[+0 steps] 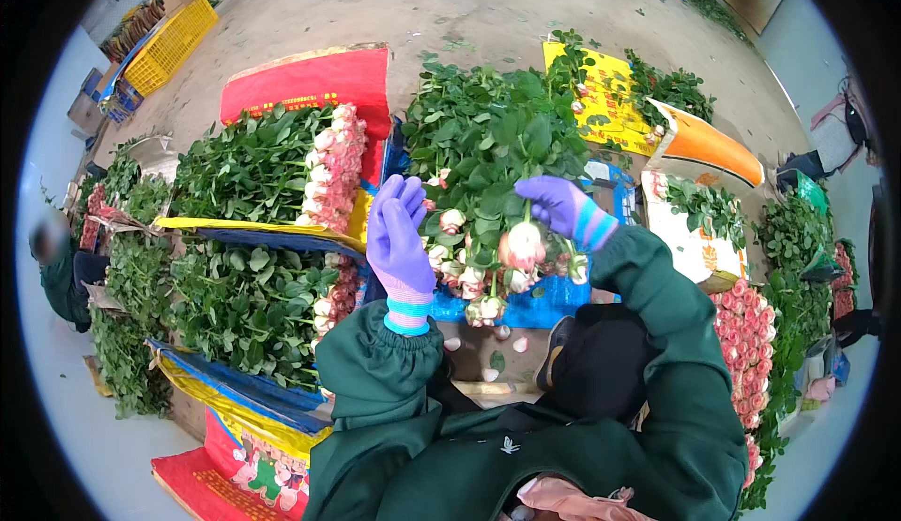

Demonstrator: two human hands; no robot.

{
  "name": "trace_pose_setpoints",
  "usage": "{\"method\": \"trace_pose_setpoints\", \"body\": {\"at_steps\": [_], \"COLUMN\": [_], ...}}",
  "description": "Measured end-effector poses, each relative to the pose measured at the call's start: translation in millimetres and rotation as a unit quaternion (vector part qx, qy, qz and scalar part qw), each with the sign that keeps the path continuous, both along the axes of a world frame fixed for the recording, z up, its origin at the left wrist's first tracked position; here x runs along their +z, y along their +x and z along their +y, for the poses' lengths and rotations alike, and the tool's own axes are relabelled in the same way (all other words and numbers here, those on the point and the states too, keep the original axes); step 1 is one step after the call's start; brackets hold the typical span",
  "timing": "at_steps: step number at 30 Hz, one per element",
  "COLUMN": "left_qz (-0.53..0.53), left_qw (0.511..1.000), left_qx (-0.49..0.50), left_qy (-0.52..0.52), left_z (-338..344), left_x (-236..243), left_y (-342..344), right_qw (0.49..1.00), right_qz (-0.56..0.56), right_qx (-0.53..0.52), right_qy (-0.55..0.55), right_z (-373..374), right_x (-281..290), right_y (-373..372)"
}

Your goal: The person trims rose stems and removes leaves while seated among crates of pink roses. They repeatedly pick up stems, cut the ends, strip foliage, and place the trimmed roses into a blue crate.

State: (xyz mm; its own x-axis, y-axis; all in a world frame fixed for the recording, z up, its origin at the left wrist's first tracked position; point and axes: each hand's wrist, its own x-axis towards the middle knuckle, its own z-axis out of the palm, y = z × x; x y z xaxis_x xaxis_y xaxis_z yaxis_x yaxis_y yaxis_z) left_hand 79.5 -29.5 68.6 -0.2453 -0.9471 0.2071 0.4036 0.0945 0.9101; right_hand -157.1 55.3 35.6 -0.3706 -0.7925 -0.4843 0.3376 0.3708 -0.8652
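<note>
My right hand (560, 206), in a purple glove with a striped cuff, pinches the stem of a pale pink-and-white rose (522, 246) just above its head. The bloom hangs downward, its leaves rising behind my fingers. To the left, my left hand (398, 239), gloved alike, is raised with its fingers stretched upward and slightly curved, holding nothing. Between and beyond both hands lies a heap of leafy rose stems (483, 117). Several rose heads (469, 282) from this heap droop toward me over a blue sheet (554, 303).
Bundled roses (253, 169) with heads aligned lie at the left, divided by blue-and-yellow sheets (235, 394). A red board (310, 84) stands behind them. At the right are more pink roses (744, 352) and an orange-edged board (709, 145). A yellow crate (174, 47) sits far left; another person (61, 258) is below it.
</note>
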Motion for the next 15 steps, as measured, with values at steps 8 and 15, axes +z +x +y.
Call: {"method": "trace_pose_setpoints", "body": {"at_steps": [8,15], "left_qz": [0.009,0.0], "left_qw": [1.0,0.999], "left_qx": [-0.02,-0.051], "left_qy": [0.017,0.018], "left_z": [-3,4], "left_x": [-9,-17], "left_y": [-11,-15], "right_qw": [0.993,0.93], "right_qz": [0.086,0.079], "right_qx": [0.019,-0.046], "right_qy": [-0.077,-0.356], "right_z": [23,59], "right_x": [-47,85], "right_y": [-45,-27]}}
